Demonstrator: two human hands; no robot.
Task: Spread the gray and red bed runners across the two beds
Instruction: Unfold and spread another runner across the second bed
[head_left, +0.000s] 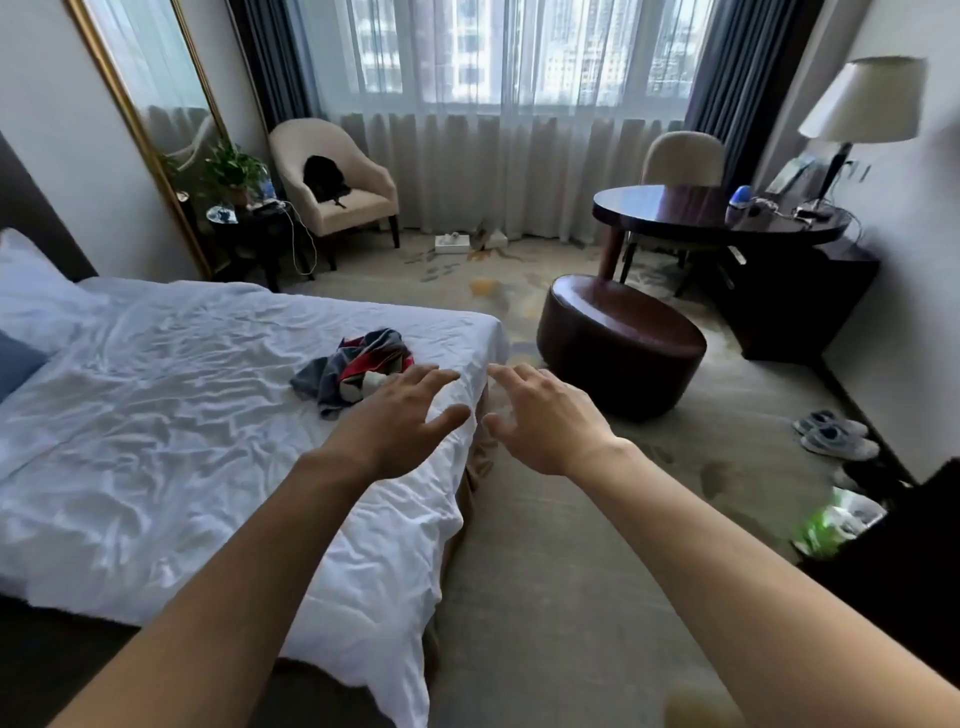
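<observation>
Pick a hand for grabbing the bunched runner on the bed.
Left. The left hand hovers open right beside the crumpled runner on the bed; the right hand is open past the bed's edge, over carpet.

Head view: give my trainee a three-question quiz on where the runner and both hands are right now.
1. True or false: the gray and red bed runner lies spread flat across the bed.
2. Which hand is nearer the runner? A) left hand B) right hand
3. Fill in: the brown ottoman stands on the ____ beyond the bed's foot.

Key: 1 false, it lies bunched in a heap near the foot corner. 2 A; both hands are open and empty. 3 carpet.
</observation>
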